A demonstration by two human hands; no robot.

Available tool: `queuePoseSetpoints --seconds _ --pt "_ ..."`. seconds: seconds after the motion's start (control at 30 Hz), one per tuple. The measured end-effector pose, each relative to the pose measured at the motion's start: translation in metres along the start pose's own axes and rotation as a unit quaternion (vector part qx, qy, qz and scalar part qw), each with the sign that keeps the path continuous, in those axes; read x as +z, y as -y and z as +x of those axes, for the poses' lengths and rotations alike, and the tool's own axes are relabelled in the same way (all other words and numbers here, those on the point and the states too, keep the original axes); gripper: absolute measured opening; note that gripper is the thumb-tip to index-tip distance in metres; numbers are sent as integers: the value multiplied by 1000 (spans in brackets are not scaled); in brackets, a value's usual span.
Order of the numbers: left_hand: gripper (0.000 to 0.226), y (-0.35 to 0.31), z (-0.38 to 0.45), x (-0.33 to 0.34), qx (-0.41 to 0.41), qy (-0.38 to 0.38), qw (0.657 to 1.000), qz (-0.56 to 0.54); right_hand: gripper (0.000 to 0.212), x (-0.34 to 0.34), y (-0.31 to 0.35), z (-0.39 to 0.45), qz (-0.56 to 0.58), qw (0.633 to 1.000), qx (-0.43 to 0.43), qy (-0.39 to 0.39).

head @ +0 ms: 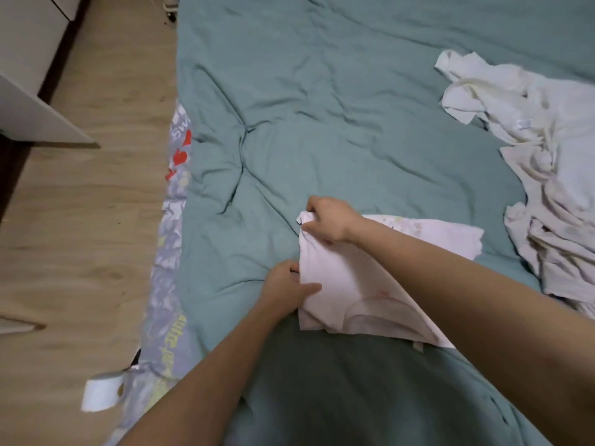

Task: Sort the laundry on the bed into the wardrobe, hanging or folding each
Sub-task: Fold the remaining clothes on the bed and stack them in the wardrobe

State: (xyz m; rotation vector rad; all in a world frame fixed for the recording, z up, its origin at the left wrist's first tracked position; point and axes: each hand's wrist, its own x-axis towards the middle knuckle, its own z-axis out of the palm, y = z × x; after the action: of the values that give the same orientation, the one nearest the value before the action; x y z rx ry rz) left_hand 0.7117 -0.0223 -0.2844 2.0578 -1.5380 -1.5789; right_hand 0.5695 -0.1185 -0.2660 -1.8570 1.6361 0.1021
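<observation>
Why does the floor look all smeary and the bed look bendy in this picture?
Head view: the wooden floor and white roll near the left edge are smeared, probably from head motion; the wide-angle lens bows the teal duvet's edge; a dark shadow falls on the duvet below the pink garment, which the left hand and right hand hold reasonably sharp.

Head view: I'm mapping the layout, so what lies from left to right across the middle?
Wooden floor → patterned sheet edge → green duvet → pink garment, gripped by both hands → pile of pale laundry.
</observation>
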Motion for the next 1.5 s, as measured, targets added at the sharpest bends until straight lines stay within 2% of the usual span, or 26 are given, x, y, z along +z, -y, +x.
queuePoseSetpoints --seconds 0.1,0.17,0.23,0.3,0.4,0.5,0.63,0.77,0.87,1.0,1.1,1.2,1.27,1.3,1.33,1.4,1.43,1.47,1.5 --pt "14 1 -8 -4 1 43 998 -49 27 -6 8 6 57 995 37 67" --pt "20 0 -13 -6 -19 78 993 -88 24 -10 11 7 101 990 47 90" --pt "21 0 -17 -7 -48 107 987 -113 18 -10 12 10 121 991 37 46" --pt "16 1 -18 -10 -61 109 985 -123 12 -7 18 14 188 982 34 -5" --pt "13 3 -19 -16 -64 50 987 -139 26 -6 29 21 265 963 30 -31" --pt "14 6 -21 -27 -63 -7 987 -148 20 -6 35 24 255 966 2 -55" --pt "21 0 -31 -40 -5 6 988 -155 8 -20 39 8 337 939 -12 -72" --pt "27 -21 -51 -36 35 69 978 -192 17 -50 16 -34 422 899 5 -117" --pt "23 -49 -61 -20 55 115 985 -120 17 -64 -21 -72 425 895 37 -126" --pt "28 -90 -72 29 110 122 986 3 27 -70 -78 -99 375 910 89 -151" --pt "30 -101 -75 78 122 120 985 24 33 -67 -112 -107 357 910 123 -170" --pt "35 -105 -74 111 103 176 978 39 38 -55 -142 -105 345 903 176 -183" --pt "29 -104 -66 119 109 201 972 50 37 -46 -156 -104 335 900 211 -182" --pt "22 -104 -61 118 126 175 976 37 37 -42 -162 -103 335 898 223 -179" --pt "17 -105 -54 116 148 116 982 11 35 -38 -167 -103 338 896 228 -175" --pt "18 -109 -35 104 171 -56 983 -36 31 -35 -172 -103 334 898 230 -173" --pt "19 -111 -24 97 178 -120 976 -42 28 -36 -173 -103 324 901 232 -174" --pt "22 -114 -13 90 185 -151 971 -30 27 -37 -175 -104 313 903 237 -174" --pt "27 -115 0 84 191 -152 970 -2 27 -39 -176 -105 301 906 243 -173"
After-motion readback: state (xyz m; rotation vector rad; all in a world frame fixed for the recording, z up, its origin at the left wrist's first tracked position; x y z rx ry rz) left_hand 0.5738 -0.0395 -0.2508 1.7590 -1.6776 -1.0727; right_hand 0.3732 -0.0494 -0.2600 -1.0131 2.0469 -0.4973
